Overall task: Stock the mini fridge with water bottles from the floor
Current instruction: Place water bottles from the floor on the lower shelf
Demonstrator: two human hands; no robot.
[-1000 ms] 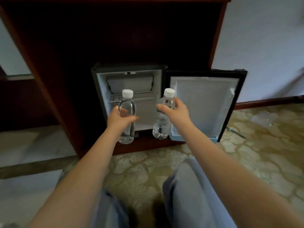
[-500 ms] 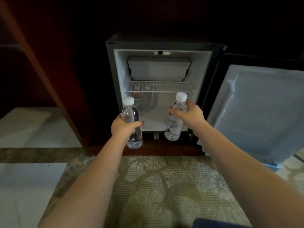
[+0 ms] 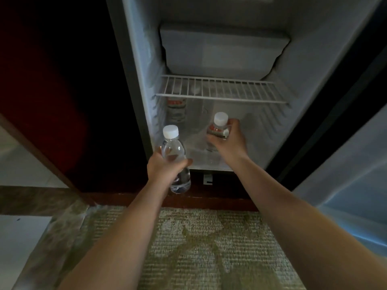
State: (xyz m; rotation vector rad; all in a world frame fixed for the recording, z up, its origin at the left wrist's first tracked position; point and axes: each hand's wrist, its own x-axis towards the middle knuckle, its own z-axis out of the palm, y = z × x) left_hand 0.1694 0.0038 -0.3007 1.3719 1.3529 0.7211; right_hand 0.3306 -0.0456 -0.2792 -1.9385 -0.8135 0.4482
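The mini fridge stands open in front of me inside a dark wooden cabinet. My left hand grips a clear water bottle with a white cap, upright, just outside the fridge's lower left edge. My right hand holds a second white-capped bottle inside the lower compartment, under the wire shelf. Another bottle with a red label stands at the back left of that compartment.
The fridge door hangs open on the right. A white freezer box fills the top of the fridge. The dark cabinet wall closes off the left. Patterned carpet lies under my arms, pale floor tiles at left.
I have moved much closer to the fridge. My right hand has carried its bottle in under the wire shelf; my left hand with its bottle has come up to the fridge's front edge.
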